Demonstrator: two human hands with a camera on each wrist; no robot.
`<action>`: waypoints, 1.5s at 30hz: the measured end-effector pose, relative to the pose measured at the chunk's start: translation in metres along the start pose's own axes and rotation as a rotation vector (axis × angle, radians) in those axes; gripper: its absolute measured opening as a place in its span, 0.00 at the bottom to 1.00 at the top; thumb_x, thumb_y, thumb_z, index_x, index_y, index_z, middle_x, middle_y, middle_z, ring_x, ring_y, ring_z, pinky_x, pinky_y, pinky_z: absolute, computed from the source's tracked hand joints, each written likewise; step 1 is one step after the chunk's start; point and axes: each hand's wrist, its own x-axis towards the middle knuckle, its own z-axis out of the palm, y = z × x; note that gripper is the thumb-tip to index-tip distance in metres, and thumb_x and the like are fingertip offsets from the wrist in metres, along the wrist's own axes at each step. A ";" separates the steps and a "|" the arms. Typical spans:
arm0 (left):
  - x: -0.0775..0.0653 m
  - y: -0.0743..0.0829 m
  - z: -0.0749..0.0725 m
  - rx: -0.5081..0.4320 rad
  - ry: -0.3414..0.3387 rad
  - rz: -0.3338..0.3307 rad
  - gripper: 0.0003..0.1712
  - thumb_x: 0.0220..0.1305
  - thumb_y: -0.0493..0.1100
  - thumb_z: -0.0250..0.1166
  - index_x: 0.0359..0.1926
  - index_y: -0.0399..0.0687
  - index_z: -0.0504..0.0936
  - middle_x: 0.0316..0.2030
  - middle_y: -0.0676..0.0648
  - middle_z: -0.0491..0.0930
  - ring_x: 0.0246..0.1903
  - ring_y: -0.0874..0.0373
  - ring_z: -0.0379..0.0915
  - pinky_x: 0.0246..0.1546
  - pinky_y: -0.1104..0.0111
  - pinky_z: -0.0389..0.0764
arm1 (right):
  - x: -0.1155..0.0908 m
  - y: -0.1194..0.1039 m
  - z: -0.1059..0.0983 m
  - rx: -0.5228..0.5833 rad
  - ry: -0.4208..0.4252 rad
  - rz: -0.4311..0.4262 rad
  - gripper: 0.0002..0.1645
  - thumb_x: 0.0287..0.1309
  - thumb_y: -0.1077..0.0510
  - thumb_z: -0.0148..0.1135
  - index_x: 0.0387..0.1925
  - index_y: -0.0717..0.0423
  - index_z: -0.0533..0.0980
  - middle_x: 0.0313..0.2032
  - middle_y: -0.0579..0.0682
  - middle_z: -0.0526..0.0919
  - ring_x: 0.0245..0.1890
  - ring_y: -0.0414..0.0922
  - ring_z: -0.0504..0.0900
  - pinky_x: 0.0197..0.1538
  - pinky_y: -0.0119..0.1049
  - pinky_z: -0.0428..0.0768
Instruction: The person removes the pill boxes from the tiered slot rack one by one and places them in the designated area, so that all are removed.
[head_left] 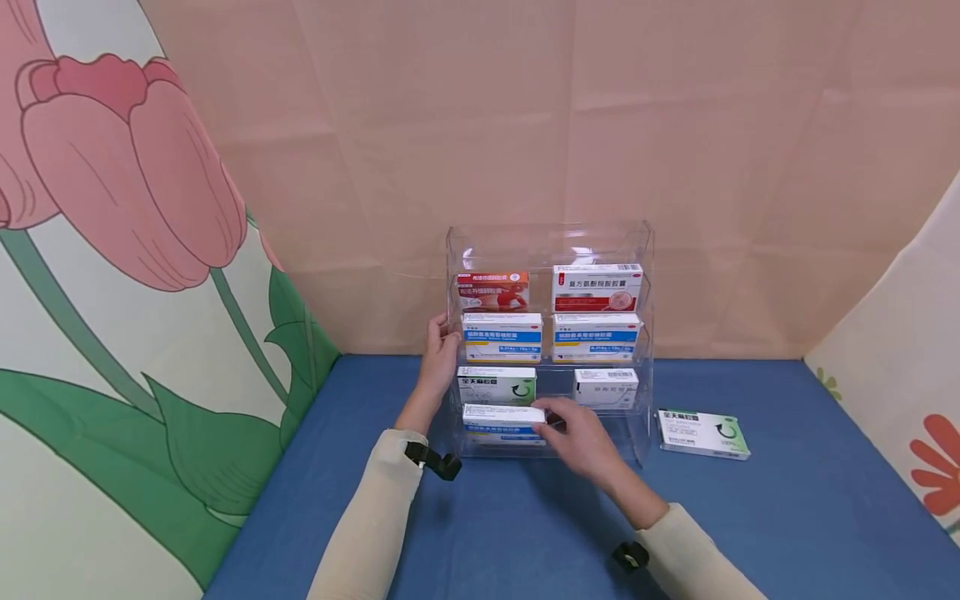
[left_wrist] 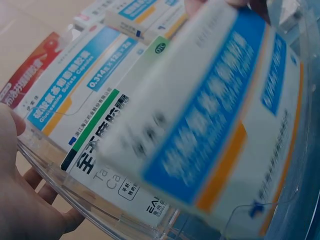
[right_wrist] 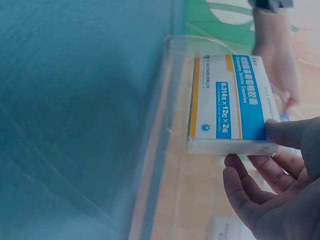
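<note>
A clear plastic tiered display rack [head_left: 553, 385] stands on the blue cloth, holding medicine boxes. My left hand [head_left: 437, 360] holds the rack's left side edge, thumb in front and fingers behind in the left wrist view. My right hand [head_left: 581, 437] pinches the right end of a white, blue and orange medicine box [head_left: 498, 427] at the lowest tier's left side. In the right wrist view, thumb and fingers grip that box's [right_wrist: 225, 105] end. Just above it sits a white and green box [head_left: 487, 386]. Whether the pinched box rests fully on the tier, I cannot tell.
A white and green box [head_left: 703, 435] lies flat on the cloth right of the rack. Higher tiers hold a red box [head_left: 492, 293], a white and red box [head_left: 596, 289] and two blue-striped boxes [head_left: 596, 339]. A plain white box [head_left: 606, 390] sits on the third tier.
</note>
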 end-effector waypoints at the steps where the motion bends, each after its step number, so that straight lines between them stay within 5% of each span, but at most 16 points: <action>1: 0.000 0.000 0.000 0.000 -0.003 -0.002 0.27 0.73 0.44 0.49 0.71 0.50 0.61 0.60 0.40 0.66 0.59 0.46 0.66 0.61 0.49 0.64 | -0.001 0.000 -0.004 0.016 0.003 0.000 0.16 0.60 0.60 0.70 0.51 0.48 0.83 0.47 0.48 0.85 0.43 0.43 0.84 0.46 0.42 0.84; 22: 0.004 0.002 0.002 0.005 -0.014 0.010 0.26 0.72 0.44 0.49 0.70 0.51 0.62 0.60 0.41 0.66 0.58 0.46 0.67 0.62 0.47 0.64 | -0.027 0.016 -0.072 0.055 -0.010 0.017 0.18 0.65 0.56 0.66 0.56 0.49 0.80 0.50 0.50 0.84 0.48 0.49 0.84 0.52 0.52 0.82; 34: 0.003 0.002 0.001 -0.003 -0.015 -0.005 0.26 0.72 0.44 0.49 0.70 0.51 0.62 0.61 0.41 0.66 0.58 0.46 0.67 0.60 0.48 0.65 | -0.053 0.030 -0.112 0.004 0.008 0.102 0.23 0.68 0.50 0.63 0.60 0.54 0.77 0.52 0.55 0.83 0.49 0.51 0.82 0.51 0.54 0.82; 45: 0.001 -0.001 -0.001 0.005 -0.006 -0.012 0.25 0.73 0.44 0.49 0.69 0.51 0.62 0.62 0.41 0.66 0.60 0.46 0.66 0.62 0.46 0.63 | -0.072 0.045 -0.145 0.040 -0.053 0.222 0.25 0.69 0.50 0.62 0.63 0.54 0.74 0.53 0.57 0.82 0.47 0.51 0.83 0.43 0.40 0.85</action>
